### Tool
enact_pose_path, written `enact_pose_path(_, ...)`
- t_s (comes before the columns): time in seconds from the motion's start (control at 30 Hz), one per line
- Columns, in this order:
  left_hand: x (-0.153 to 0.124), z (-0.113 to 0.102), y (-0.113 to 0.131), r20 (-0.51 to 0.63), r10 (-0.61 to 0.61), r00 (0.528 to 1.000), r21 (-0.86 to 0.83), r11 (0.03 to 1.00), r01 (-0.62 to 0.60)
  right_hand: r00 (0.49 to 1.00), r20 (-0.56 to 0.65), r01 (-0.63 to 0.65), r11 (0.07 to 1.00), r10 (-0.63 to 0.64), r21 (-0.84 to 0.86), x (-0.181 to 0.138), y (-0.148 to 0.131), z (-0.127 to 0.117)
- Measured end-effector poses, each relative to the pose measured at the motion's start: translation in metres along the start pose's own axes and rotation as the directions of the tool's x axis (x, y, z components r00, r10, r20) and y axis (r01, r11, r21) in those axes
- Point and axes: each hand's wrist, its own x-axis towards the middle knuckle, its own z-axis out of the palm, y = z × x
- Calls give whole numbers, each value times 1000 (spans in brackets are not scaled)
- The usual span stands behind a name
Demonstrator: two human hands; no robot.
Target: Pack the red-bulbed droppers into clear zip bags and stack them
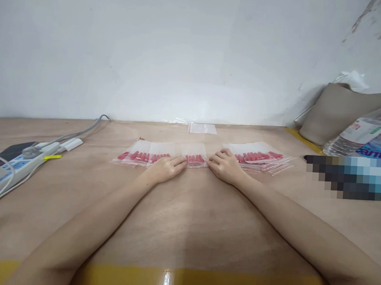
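A small clear zip bag (194, 149) with several red tube-like pieces along its near end lies flat between my hands. My left hand (167, 168) rests low on the table, its fingers together and closed at the bag's left near corner. At the right near corner, the bent fingers of my right hand (226, 166) close on the bag's edge. Both thumbs are mostly hidden. Beside my left hand lies a spread of similar filled bags (150, 148), partly covered by it. Another overlapping pile of filled bags (257, 151) reaches right from behind my right hand.
A flat white-and-clear bag (202, 128) lies near the wall. At left are a power strip (26, 161) with cables and a yellow tag (52, 157). On the right stand a grey-brown container (322, 113) and a plastic bottle (360, 132), near a pixelated patch. Yellow tape (132, 280) lines the front edge.
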Motion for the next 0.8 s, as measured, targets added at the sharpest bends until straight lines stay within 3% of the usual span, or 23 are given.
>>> enact_pose_path(0.13,2,5,0,4,5,1000,9,1000,-5,1000,15,-7,1000,7,-7,-1,1,-2)
enact_pose_path(0.33,8,3,0,26,-61,998,-5,998,62,986,119,-121,991,113,60,-1,-2,-11)
enact_pose_path(0.47,10,1,1,41,-79,996,-28,996,80,979,118,-179,976,165,120,-3,-1,-11)
enact_pose_path(0.63,11,2,4,41,-86,995,-47,995,88,987,51,-156,972,150,173,7,-12,-5)
enact_pose_path(0.8,11,3,5,22,-85,996,-56,995,86,993,81,-105,973,90,205,36,-34,4)
